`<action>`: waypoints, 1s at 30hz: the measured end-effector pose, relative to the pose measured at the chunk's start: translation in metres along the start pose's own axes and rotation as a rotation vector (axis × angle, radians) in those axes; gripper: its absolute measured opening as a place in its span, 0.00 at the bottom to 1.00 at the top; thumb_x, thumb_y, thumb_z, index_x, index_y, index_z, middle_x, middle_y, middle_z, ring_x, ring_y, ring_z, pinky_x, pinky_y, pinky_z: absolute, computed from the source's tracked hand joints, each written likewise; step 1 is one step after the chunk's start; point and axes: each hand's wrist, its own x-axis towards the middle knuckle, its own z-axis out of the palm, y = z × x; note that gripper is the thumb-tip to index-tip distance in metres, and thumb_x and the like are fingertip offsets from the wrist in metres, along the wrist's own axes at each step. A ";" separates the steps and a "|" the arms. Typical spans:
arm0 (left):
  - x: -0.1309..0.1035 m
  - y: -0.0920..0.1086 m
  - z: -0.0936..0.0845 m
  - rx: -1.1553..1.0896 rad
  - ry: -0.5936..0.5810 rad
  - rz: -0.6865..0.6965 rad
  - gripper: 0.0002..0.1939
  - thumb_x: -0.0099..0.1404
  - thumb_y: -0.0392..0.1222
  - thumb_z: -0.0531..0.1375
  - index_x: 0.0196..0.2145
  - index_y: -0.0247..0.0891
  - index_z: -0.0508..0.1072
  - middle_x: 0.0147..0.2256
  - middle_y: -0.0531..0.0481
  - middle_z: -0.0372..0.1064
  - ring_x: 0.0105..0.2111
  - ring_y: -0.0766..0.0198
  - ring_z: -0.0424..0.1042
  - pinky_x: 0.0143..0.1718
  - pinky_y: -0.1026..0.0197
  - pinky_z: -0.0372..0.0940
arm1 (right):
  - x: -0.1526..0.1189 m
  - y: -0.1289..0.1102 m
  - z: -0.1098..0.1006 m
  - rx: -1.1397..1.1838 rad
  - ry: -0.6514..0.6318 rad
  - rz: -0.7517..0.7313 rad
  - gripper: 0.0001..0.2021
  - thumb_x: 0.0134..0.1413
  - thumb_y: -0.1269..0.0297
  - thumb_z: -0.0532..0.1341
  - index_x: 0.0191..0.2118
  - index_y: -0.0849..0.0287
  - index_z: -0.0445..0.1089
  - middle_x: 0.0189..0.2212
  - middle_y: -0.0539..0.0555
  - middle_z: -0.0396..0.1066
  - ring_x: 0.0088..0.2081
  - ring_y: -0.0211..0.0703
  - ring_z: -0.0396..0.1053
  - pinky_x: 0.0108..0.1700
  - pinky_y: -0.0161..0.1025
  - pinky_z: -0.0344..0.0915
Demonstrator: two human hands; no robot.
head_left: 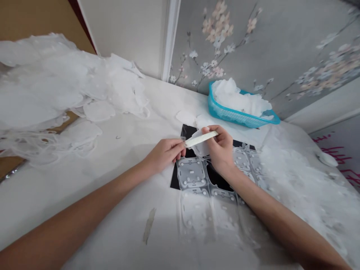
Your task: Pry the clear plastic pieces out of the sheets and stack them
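Note:
Near the middle of the view, my right hand [222, 148] is closed around a cream-coloured flat strip [201, 139], with the thumb on top of it. A thin translucent plastic piece [200, 149] hangs under the strip, against the right fingers. My left hand [168, 154] pinches at the strip's left end. Whether its fingertips hold the strip or the plastic's edge, I cannot tell. Below both hands lies a translucent moulded plastic sheet [192, 173] with rounded panels and small studs, partly over a black mat [174, 180]. My right forearm hides some of the sheet.
A blue basket [239, 115] of white translucent pieces stands against the wall. A big heap of clear plastic pieces [56, 82] covers the left side. More plastic sheets [303, 195] lie at right. A tape-like strip [149, 226] sticks to the white table [112, 225].

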 end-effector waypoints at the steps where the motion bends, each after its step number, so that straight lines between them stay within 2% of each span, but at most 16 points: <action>1: -0.001 0.000 0.001 -0.004 0.131 0.002 0.14 0.64 0.49 0.53 0.28 0.38 0.68 0.24 0.54 0.63 0.22 0.71 0.61 0.24 0.67 0.57 | -0.003 -0.004 0.000 -0.021 0.024 -0.039 0.09 0.51 0.58 0.60 0.28 0.58 0.64 0.20 0.46 0.58 0.20 0.32 0.52 0.20 0.32 0.51; 3: -0.003 0.003 0.003 -0.018 0.440 0.012 0.11 0.59 0.50 0.59 0.34 0.39 0.67 0.32 0.54 0.65 0.24 0.71 0.61 0.26 0.67 0.58 | -0.011 -0.012 0.001 -0.071 0.085 -0.117 0.07 0.52 0.60 0.60 0.29 0.58 0.66 0.22 0.48 0.62 0.21 0.33 0.56 0.22 0.33 0.55; 4: -0.004 0.005 0.003 -0.031 0.534 0.013 0.13 0.57 0.50 0.61 0.34 0.39 0.67 0.33 0.54 0.65 0.24 0.72 0.60 0.27 0.67 0.58 | -0.016 -0.015 0.002 -0.090 0.107 -0.150 0.06 0.52 0.61 0.60 0.30 0.57 0.67 0.23 0.49 0.65 0.23 0.35 0.60 0.24 0.33 0.58; 5: -0.005 0.008 0.004 -0.055 0.539 -0.002 0.15 0.55 0.52 0.61 0.32 0.38 0.68 0.32 0.53 0.65 0.23 0.72 0.60 0.26 0.67 0.58 | -0.022 -0.018 0.003 -0.102 0.100 -0.179 0.05 0.53 0.62 0.60 0.32 0.57 0.68 0.25 0.50 0.68 0.25 0.36 0.63 0.26 0.34 0.60; 6: -0.005 0.011 0.004 -0.099 0.463 -0.034 0.17 0.56 0.55 0.60 0.28 0.36 0.68 0.28 0.53 0.65 0.22 0.72 0.59 0.25 0.66 0.57 | -0.027 -0.020 0.004 -0.104 0.055 -0.209 0.05 0.53 0.63 0.60 0.34 0.57 0.69 0.28 0.51 0.70 0.27 0.37 0.66 0.28 0.35 0.63; 8: -0.005 0.017 0.003 -0.224 0.222 -0.140 0.26 0.59 0.62 0.53 0.22 0.34 0.69 0.22 0.51 0.64 0.20 0.70 0.61 0.23 0.65 0.57 | -0.036 -0.023 0.004 -0.052 -0.124 -0.275 0.07 0.53 0.64 0.60 0.39 0.56 0.70 0.31 0.53 0.73 0.27 0.37 0.68 0.29 0.36 0.66; 10: -0.005 0.020 0.003 -0.312 0.094 -0.231 0.27 0.59 0.62 0.52 0.22 0.34 0.69 0.21 0.50 0.64 0.22 0.66 0.65 0.25 0.64 0.60 | -0.041 -0.024 0.003 0.078 -0.304 -0.295 0.09 0.54 0.64 0.60 0.41 0.56 0.69 0.29 0.51 0.73 0.24 0.36 0.69 0.28 0.36 0.67; 13: -0.003 0.020 0.003 -0.293 0.055 -0.241 0.20 0.56 0.57 0.58 0.27 0.34 0.71 0.24 0.51 0.66 0.28 0.65 0.68 0.30 0.64 0.62 | -0.040 -0.026 -0.001 0.263 -0.405 -0.132 0.14 0.59 0.56 0.54 0.43 0.57 0.69 0.25 0.51 0.73 0.21 0.37 0.69 0.29 0.39 0.68; 15: -0.002 0.016 0.003 -0.297 0.017 -0.206 0.17 0.56 0.54 0.59 0.31 0.35 0.73 0.28 0.51 0.68 0.30 0.65 0.68 0.32 0.64 0.62 | -0.034 -0.027 -0.004 0.315 -0.407 0.016 0.21 0.61 0.50 0.46 0.48 0.56 0.67 0.25 0.52 0.73 0.19 0.37 0.67 0.28 0.41 0.69; 17: 0.000 0.012 0.003 -0.316 0.021 -0.192 0.16 0.56 0.50 0.61 0.36 0.35 0.73 0.31 0.51 0.69 0.31 0.66 0.68 0.33 0.65 0.62 | -0.027 -0.027 -0.008 0.320 -0.354 0.081 0.25 0.62 0.48 0.41 0.56 0.54 0.61 0.23 0.50 0.70 0.16 0.35 0.63 0.23 0.38 0.66; 19: 0.001 0.009 0.004 -0.314 0.049 -0.197 0.18 0.55 0.46 0.62 0.42 0.36 0.71 0.32 0.51 0.70 0.30 0.67 0.68 0.33 0.65 0.62 | -0.019 -0.026 -0.011 0.279 -0.226 0.045 0.25 0.62 0.48 0.41 0.59 0.50 0.58 0.19 0.47 0.65 0.15 0.33 0.58 0.19 0.35 0.63; 22: 0.000 0.007 0.005 -0.279 0.049 -0.189 0.21 0.55 0.44 0.62 0.47 0.37 0.69 0.31 0.51 0.70 0.27 0.69 0.67 0.29 0.66 0.62 | -0.005 -0.028 -0.017 0.178 -0.136 -0.036 0.19 0.59 0.50 0.51 0.51 0.51 0.67 0.19 0.47 0.61 0.18 0.33 0.60 0.23 0.35 0.66; 26: -0.003 0.010 0.006 -0.229 0.039 -0.169 0.22 0.56 0.43 0.62 0.48 0.39 0.66 0.30 0.52 0.69 0.25 0.70 0.66 0.26 0.68 0.61 | 0.010 -0.037 -0.029 0.083 -0.295 -0.052 0.09 0.50 0.60 0.63 0.38 0.55 0.72 0.24 0.49 0.69 0.25 0.37 0.69 0.29 0.38 0.70; 30: -0.005 0.010 0.007 -0.139 0.052 -0.128 0.19 0.57 0.44 0.61 0.46 0.40 0.67 0.27 0.55 0.66 0.22 0.72 0.62 0.22 0.70 0.58 | 0.017 -0.044 -0.041 -0.092 -0.461 -0.206 0.04 0.47 0.66 0.65 0.31 0.58 0.72 0.24 0.50 0.72 0.24 0.36 0.69 0.24 0.34 0.66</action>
